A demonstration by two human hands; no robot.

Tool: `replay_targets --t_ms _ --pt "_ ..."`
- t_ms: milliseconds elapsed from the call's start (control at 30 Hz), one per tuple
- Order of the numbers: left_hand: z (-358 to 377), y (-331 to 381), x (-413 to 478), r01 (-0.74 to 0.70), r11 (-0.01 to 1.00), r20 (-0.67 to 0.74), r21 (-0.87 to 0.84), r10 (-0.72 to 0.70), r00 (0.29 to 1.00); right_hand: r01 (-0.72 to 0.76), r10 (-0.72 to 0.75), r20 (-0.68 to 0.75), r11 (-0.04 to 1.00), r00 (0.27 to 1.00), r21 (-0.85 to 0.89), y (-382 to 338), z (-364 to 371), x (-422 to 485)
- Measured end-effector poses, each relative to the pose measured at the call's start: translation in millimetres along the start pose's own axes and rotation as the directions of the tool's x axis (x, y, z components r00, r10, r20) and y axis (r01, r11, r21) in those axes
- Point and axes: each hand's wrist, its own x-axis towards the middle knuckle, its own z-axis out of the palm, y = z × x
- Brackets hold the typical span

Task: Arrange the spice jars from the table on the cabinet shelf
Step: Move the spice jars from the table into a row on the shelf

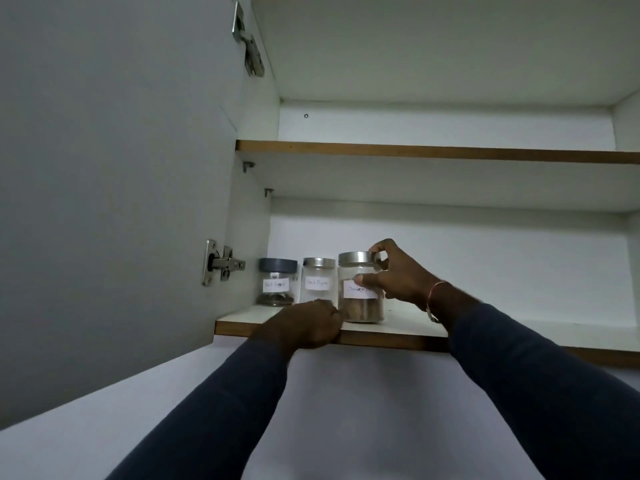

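Three labelled glass spice jars stand in a row on the lowest cabinet shelf [408, 329]. At the left is a jar with a dark grey lid [277, 282]. In the middle stands a silver-lidded jar [318, 280]. The right one is a taller silver-lidded jar [358, 304] with brown contents. My right hand [391, 275] grips this taller jar, thumb on its label and fingers around the lid's right side. My left hand [308, 327] rests closed on the shelf's front edge, in front of the middle jar and just left of the taller jar's base.
The cabinet door [114, 202] stands open at the left, with metal hinges [221, 263] on its inner side. A second shelf [433, 152] lies above. The lowest shelf runs on to the right of the jars.
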Motion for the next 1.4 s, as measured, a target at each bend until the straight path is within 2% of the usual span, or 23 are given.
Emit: replay_targets --t_ms 133,333,467,700,833,967,1033,1100,1200,1300,1400 --pt "1 -1 10 0.015 0.999 0.120 0.048 -0.020 0.993 -0.071 0.077 0.019 0.974 0.997 -0.215 15 8 30" --pt "2 -5 17 -0.075 0.986 0.149 0.147 0.053 0.987 -0.124 0.151 0.013 0.857 0.988 -0.500 20 28 67" --pt "5 -6 17 -0.121 0.963 0.126 0.241 0.093 0.988 -0.138 0.159 -0.005 0.839 0.987 -0.526 28 39 80" --pt "6 -7 17 -0.158 0.945 0.085 0.285 0.139 0.987 -0.110 0.154 0.016 0.772 0.988 -0.626 31 43 90" --pt "6 -7 15 -0.151 0.940 0.041 0.305 0.145 0.989 -0.097 0.147 0.027 0.771 0.989 -0.630 32 44 92" --pt "10 -8 10 -0.093 0.954 -0.095 0.284 0.125 0.988 -0.129 0.187 0.041 0.802 0.982 -0.583 36 44 92" --pt "13 -7 8 0.046 0.980 -0.212 0.192 -0.004 0.977 -0.167 0.234 0.050 0.813 0.971 -0.558 34 42 87" --pt "16 -5 8 0.144 0.979 -0.298 0.144 -0.096 0.950 -0.165 0.186 -0.022 0.801 0.982 -0.576 27 41 78" --pt "18 -4 8 0.151 0.979 -0.320 0.139 -0.100 0.942 -0.056 -0.045 -0.145 0.779 0.988 -0.625 5 43 52" --pt "16 -7 10 0.136 0.983 -0.366 0.121 -0.083 0.927 0.139 -0.194 -0.054 0.845 0.980 -0.516 -20 40 8" --pt "19 -6 1 0.019 0.992 -0.429 0.122 0.036 0.903 0.296 -0.322 -0.003 0.874 0.947 -0.386 -30 34 -65"
